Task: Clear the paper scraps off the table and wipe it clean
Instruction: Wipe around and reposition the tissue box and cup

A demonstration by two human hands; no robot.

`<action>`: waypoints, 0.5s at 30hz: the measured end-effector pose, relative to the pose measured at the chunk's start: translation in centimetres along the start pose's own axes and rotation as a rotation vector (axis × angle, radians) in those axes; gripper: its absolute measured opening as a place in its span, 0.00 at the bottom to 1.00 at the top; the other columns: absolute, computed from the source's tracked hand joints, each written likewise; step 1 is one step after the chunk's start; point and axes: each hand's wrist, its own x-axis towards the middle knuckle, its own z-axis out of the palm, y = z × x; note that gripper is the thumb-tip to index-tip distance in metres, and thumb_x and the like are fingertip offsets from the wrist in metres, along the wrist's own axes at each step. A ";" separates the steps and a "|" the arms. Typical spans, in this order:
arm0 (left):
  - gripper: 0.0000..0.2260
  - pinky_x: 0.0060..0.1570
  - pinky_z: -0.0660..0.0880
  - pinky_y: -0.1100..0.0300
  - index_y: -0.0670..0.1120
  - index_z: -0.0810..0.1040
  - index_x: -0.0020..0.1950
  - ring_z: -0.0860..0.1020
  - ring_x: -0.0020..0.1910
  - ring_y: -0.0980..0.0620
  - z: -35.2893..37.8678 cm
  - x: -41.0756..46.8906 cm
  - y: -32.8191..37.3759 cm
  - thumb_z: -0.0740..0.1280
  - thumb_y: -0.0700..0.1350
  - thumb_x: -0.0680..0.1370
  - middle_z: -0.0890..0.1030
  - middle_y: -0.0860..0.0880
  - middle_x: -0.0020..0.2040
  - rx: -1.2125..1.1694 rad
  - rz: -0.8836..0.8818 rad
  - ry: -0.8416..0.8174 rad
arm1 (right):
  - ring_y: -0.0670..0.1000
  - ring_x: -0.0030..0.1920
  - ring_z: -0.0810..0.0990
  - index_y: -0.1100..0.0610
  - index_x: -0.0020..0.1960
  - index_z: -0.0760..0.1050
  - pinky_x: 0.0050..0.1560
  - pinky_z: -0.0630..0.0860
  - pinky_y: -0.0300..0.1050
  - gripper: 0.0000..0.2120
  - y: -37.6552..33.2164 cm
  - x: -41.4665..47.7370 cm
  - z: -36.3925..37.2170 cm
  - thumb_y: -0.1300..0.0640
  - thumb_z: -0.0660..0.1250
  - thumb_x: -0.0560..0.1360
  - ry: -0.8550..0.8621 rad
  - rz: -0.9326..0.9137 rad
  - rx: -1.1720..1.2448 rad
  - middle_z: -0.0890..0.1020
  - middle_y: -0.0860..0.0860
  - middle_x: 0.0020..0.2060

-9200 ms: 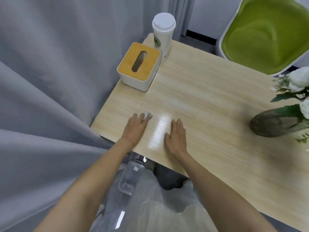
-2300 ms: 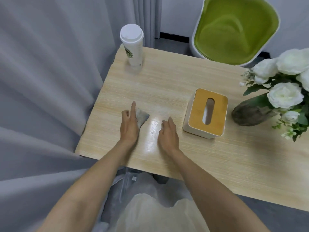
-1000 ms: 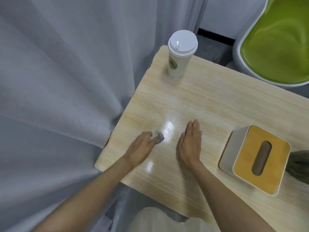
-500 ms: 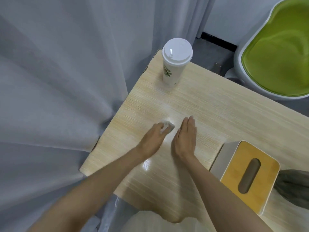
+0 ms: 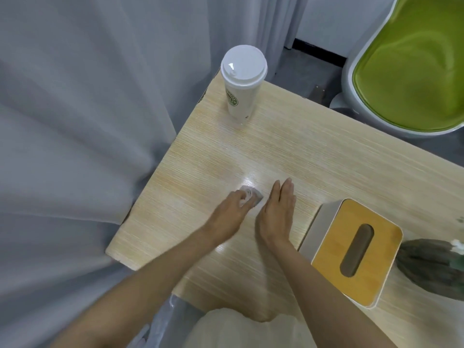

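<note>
Left hand (image 5: 232, 212) grips a wad (image 5: 252, 198) (fingers curled); right hand (image 5: 277, 212) keeps fingers straight, together.

Wad (image 5: 255, 199) mostly hidden under left hand (image 5: 227, 219); vase (image 5: 431, 267), chair (image 5: 411, 66) cut off at rt edge.

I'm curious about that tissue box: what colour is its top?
Tissue box top: honey-yellow wood tone, with white sides; seen best in the head view.
</note>
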 end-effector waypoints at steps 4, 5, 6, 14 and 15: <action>0.19 0.38 0.64 0.56 0.52 0.70 0.41 0.73 0.40 0.52 -7.3 3.9 -2.8 0.57 0.67 0.77 0.74 0.53 0.41 0.315 -0.051 0.042 | 0.54 0.76 0.36 0.60 0.77 0.45 0.75 0.35 0.48 0.36 0.8 -0.6 -0.9 0.74 0.50 0.72 -0.028 0.043 -0.035 0.40 0.59 0.76; 0.18 0.40 0.66 0.55 0.51 0.71 0.42 0.74 0.41 0.50 -9.2 4.9 -3.5 0.58 0.65 0.76 0.74 0.52 0.41 0.214 -0.140 0.246 | 0.53 0.76 0.36 0.59 0.78 0.44 0.75 0.35 0.47 0.37 1.0 -0.9 -1.1 0.75 0.50 0.72 -0.041 0.057 -0.022 0.39 0.58 0.76; 0.15 0.41 0.67 0.54 0.50 0.71 0.42 0.74 0.43 0.48 -10.4 5.6 -3.7 0.59 0.61 0.76 0.75 0.50 0.43 0.044 -0.232 0.447 | 0.52 0.76 0.36 0.58 0.78 0.43 0.75 0.35 0.47 0.37 1.2 -1.2 -1.2 0.75 0.50 0.72 -0.052 0.067 -0.009 0.39 0.57 0.76; 0.22 0.41 0.69 0.58 0.52 0.72 0.52 0.75 0.45 0.53 1.9 0.3 0.5 0.59 0.70 0.74 0.76 0.55 0.47 -0.019 -0.025 -0.045 | 0.47 0.76 0.41 0.53 0.78 0.48 0.74 0.41 0.42 0.30 1.2 -1.0 -1.8 0.69 0.47 0.78 -0.044 0.137 0.108 0.45 0.49 0.78; 0.21 0.43 0.69 0.59 0.52 0.72 0.50 0.75 0.46 0.53 1.8 0.4 0.2 0.57 0.69 0.75 0.75 0.55 0.48 0.144 0.056 -0.178 | 0.44 0.76 0.42 0.51 0.78 0.49 0.72 0.40 0.39 0.27 0.9 -0.8 -1.9 0.64 0.46 0.80 -0.046 0.168 0.141 0.46 0.46 0.77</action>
